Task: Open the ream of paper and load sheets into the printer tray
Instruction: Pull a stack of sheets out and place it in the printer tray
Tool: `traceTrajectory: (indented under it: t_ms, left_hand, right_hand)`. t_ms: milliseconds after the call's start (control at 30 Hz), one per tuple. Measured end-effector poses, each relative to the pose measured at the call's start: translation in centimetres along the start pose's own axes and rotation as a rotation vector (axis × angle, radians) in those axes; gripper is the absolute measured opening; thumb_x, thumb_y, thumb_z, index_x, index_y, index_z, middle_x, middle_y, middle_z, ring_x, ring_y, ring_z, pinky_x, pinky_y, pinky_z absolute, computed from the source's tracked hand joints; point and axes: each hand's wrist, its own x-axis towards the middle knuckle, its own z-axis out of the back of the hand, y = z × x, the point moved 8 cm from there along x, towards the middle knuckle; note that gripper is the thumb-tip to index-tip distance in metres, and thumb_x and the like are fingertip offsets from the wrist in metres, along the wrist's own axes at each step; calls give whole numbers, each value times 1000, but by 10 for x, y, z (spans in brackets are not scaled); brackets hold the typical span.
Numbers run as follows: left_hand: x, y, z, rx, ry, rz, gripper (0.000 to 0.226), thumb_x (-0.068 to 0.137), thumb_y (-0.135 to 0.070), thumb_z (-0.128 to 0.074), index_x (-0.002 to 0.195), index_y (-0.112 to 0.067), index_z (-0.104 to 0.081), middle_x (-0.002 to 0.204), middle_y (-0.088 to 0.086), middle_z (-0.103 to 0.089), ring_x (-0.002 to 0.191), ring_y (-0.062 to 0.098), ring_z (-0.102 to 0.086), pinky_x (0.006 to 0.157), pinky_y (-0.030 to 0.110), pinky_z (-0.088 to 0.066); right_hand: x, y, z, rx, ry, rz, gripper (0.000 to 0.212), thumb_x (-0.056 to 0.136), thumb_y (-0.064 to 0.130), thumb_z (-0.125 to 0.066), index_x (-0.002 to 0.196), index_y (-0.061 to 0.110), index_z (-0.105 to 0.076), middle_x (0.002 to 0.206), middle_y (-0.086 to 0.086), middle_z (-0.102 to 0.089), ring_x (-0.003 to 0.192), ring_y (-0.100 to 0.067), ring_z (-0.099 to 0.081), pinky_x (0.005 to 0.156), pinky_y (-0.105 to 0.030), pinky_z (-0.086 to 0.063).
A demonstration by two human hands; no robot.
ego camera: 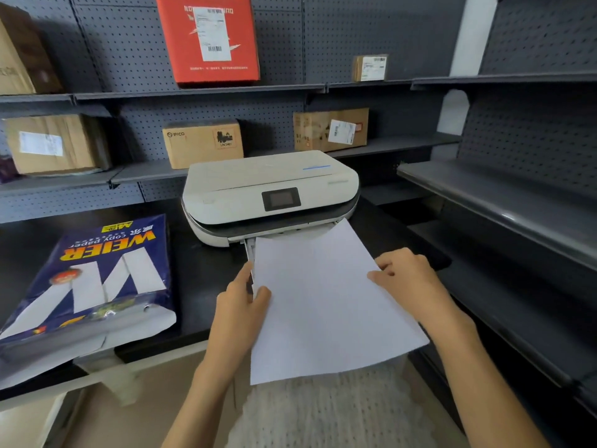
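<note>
While feeding: keep both edges level.
Left hand (240, 299): pinches sheets (323, 305) at their left edge.
Right hand (403, 279): grips right edge.
Printer tray (249, 250): beyond fingertips, seemingly receiving the leading edge.
Ream (90, 279): left of fingers, opened.

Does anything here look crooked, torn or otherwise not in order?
Two things. The sheets, held by the left hand and right hand, enter the printer skewed, turned to the right against its front. The ream lies with its near end torn open and hangs over the table edge.
</note>
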Motion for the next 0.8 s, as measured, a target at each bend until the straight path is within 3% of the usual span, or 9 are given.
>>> traceTrajectory:
  t_ms: [100,233,367,567,633,667,700,733,800]
  left_hand:
    - [-1,-1,-3,14,17,6,60,89,-10,-45,94,-70,-47,64,20,-59,54,17,-44,48,22,-36]
    - [4,14,-9,104,27,76,49,93,-17,-47,141,-24,-51,75,18,-66,65,18,-54,51,21,-38]
    - [1,14,-14,130,39,97,47,96,-19,-46,142,-16,-50,94,12,-69,63,13,-54,51,19,-39]
    - [-2,9,-17,114,44,104,36,95,-19,-47,129,-22,-59,82,1,-60,75,17,-47,60,28,-41]
    - [-1,8,-16,122,34,108,36,95,-20,-47,129,-22,-59,95,7,-64,74,17,-52,64,28,-43]
    - [-1,8,-14,125,23,116,41,96,-21,-47,135,-18,-56,99,9,-65,74,17,-57,65,29,-46]
    - [0,9,-13,125,13,128,44,96,-21,-46,139,-16,-53,100,9,-67,75,18,-60,66,31,-47]
    - [-1,8,-11,121,10,135,45,96,-22,-46,140,-15,-52,98,9,-67,78,20,-62,68,32,-49]
    - [-1,7,-9,120,13,140,45,96,-22,-46,141,-15,-52,93,7,-67,82,23,-65,68,30,-51]
  right_hand:
    - [2,-4,-5,29,39,-16,38,96,18,-58,125,-7,-54,113,-26,-65,107,-41,-60,89,-51,-49]
    - [9,-15,-13,18,107,20,26,98,16,-53,117,-1,-61,77,-7,-56,76,-22,-52,62,-33,-39]
    - [15,-25,-15,-2,113,24,23,98,16,-51,107,-4,-60,65,-2,-32,65,-17,-30,58,-30,-21]
    - [24,-31,-18,-9,185,6,30,100,19,-45,117,-4,-55,77,-11,-49,72,-26,-43,67,-31,-33]
    - [28,-32,-18,7,194,-8,34,100,17,-44,125,-5,-51,103,-25,-66,96,-45,-61,83,-45,-49]
    - [30,-33,-19,11,202,-11,34,100,16,-43,125,-5,-50,111,-28,-65,127,-34,-39,87,-50,-49]
    - [32,-33,-21,6,214,-6,33,99,16,-42,122,-5,-53,102,-27,-66,99,-48,-60,79,-48,-50]
    - [34,-34,-23,6,233,1,31,99,17,-42,115,-5,-56,86,-20,-60,73,-25,-43,69,-39,-44]
    - [37,-35,-26,-8,258,-1,29,98,18,-41,98,-6,-56,78,-7,-44,73,-20,-35,67,-33,-27]
